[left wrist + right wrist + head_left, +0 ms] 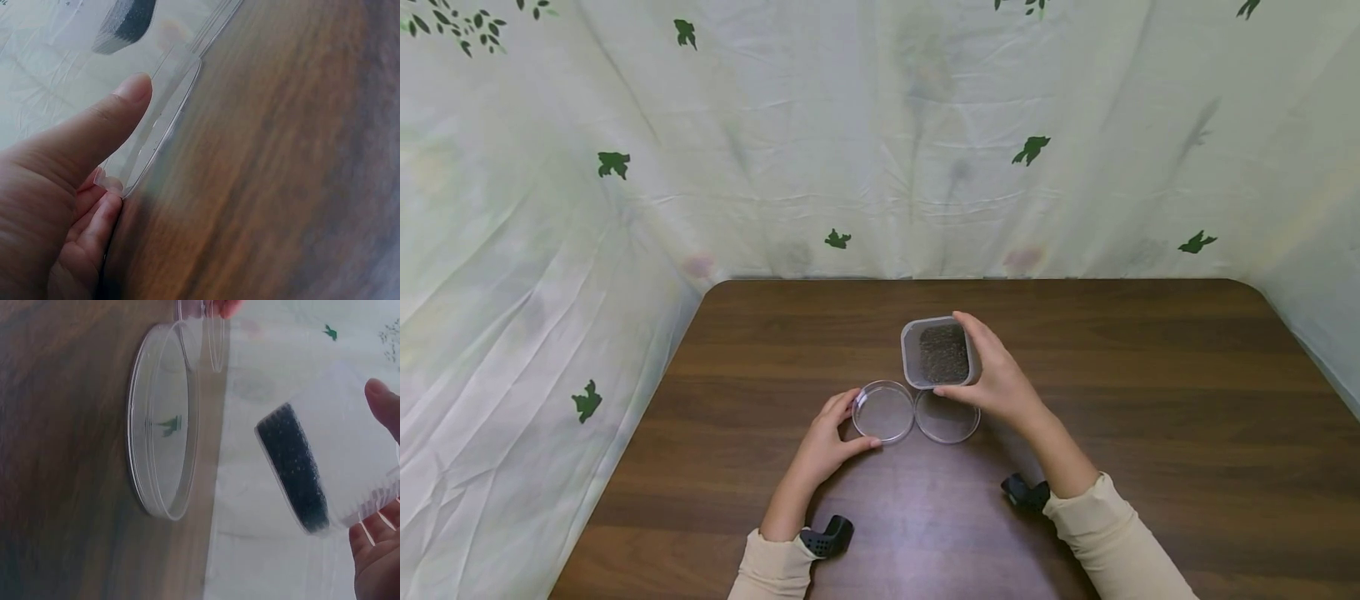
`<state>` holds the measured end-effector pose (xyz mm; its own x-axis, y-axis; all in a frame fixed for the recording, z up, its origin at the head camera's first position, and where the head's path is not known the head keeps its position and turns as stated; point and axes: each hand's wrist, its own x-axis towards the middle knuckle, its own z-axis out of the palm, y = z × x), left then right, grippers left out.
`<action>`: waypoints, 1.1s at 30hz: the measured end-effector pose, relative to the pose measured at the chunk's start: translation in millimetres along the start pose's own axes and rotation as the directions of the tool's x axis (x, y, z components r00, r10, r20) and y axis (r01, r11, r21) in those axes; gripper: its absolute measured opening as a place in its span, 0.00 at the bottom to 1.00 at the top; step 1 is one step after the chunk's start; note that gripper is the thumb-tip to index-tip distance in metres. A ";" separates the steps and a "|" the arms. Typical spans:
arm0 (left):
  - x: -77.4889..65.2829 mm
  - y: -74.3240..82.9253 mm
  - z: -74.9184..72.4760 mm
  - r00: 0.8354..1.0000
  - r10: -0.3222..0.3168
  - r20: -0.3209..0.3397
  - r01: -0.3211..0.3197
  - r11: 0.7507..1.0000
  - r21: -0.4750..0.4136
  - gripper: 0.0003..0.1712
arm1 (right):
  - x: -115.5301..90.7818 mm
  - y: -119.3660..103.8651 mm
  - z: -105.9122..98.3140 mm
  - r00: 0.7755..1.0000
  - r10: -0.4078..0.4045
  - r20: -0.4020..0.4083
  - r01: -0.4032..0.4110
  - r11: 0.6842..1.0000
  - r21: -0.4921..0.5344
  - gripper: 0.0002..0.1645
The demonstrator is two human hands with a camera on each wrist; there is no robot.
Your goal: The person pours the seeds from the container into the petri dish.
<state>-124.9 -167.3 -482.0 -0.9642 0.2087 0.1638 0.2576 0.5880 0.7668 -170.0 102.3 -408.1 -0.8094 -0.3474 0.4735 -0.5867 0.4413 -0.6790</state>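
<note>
My right hand [1003, 387] grips a clear plastic tub [912, 357] by its sides, thumb on the near side and fingers at the far one. Dark fine grains [292, 467] fill its bottom part; the right wrist view shows the tub raised off the table and tilted. Just below and nearer to me lies a clear petri dish [949, 423], partly covered by the tub in the head view. Beside it on the left is another petri dish [883, 414]. My left hand [820, 452] holds that one at its rim, between thumb and fingers.
The brown wooden table [1150, 400] has rounded far corners. Behind it and along the left hangs a pale curtain [880, 150] with green bird and leaf prints. Dark wrist devices [829, 537] sit at both cuffs, close over the tabletop.
</note>
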 end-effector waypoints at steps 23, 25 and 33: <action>1.5 -0.8 1.1 1.000 0.015 0.002 -0.015 1.000 -0.006 0.47 | 6.7 0.8 25.4 0.937 -0.347 0.028 0.347 0.922 -0.169 0.58; 1.7 -1.1 1.3 1.000 0.020 0.000 -0.020 1.000 -0.006 0.47 | 7.0 0.1 26.5 0.933 -0.358 0.036 0.358 0.916 -0.181 0.58; 1.8 -1.3 1.7 1.000 0.014 -0.001 -0.014 1.000 -0.007 0.47 | 5.2 -2.9 31.0 0.931 -0.353 0.090 0.365 0.904 -0.224 0.58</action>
<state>-126.8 -166.4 -483.8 -0.9606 0.2158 0.1749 0.2702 0.5800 0.7685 -171.6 73.6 -421.0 -0.5439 -0.5536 0.6307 -0.8315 0.4572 -0.3157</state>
